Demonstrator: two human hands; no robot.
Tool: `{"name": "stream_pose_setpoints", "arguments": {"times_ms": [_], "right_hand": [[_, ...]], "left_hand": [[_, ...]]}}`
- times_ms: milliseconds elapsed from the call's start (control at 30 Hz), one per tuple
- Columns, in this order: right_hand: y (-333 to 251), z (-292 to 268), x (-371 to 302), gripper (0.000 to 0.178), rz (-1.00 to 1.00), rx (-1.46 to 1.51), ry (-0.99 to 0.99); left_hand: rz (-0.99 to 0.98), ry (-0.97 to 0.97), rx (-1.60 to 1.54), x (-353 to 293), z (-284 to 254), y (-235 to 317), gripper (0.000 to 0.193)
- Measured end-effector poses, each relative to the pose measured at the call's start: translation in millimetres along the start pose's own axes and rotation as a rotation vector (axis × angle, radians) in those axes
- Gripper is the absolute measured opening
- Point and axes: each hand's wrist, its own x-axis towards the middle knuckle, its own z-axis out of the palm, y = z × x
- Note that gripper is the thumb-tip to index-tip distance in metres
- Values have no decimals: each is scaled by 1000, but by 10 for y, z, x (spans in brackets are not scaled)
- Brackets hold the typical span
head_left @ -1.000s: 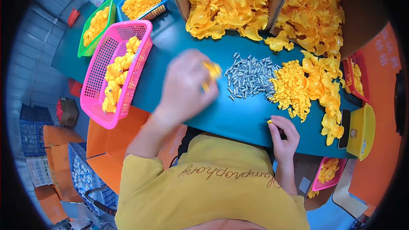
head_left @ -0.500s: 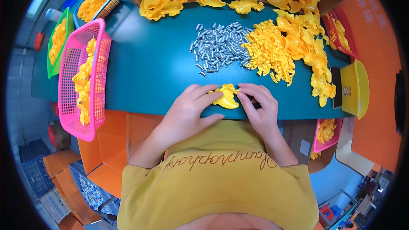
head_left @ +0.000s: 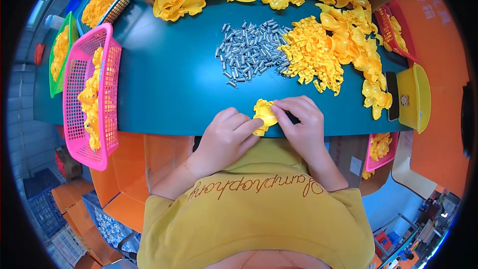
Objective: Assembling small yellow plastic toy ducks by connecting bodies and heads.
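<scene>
Near the table's front edge, a curved yellow plastic shell (head_left: 265,112) is held between my two hands, its hollow side facing up. My left hand (head_left: 228,133) is closed on the shell's lower left part, thumb and fingers pressed together. At the upper right rim of the shell, the thumb and forefinger of my right hand (head_left: 300,118) pinch it; whether a small piece sits between those fingertips is hidden. Beyond the hands lie a heap of metal springs (head_left: 251,52) and a pile of small yellow plastic parts (head_left: 311,52).
More yellow shells (head_left: 356,45) spread along the right, with others spilling from boxes at the back. A pink basket (head_left: 110,99) of yellow pieces stands left, near green and blue baskets. A yellow bin (head_left: 419,97) and a dark phone-like slab (head_left: 392,97) sit right.
The shell has been turned and tilted, so its hollow now shows. My left hand's fingers have closed in at its lower left, while my right hand stays at the upper right rim.
</scene>
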Motion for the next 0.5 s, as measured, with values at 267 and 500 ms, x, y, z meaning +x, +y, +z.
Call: {"name": "stream_pose_setpoints", "arguments": {"times_ms": [267, 500], "right_hand": [[-9, -35, -15, 16, -69, -103, -54], [-153, -315, -21, 33, -139, -307, -355]], "left_hand": [[-112, 60, -62, 165, -128, -5, 67], [-127, -104, -84, 179, -115, -114, 84]]}}
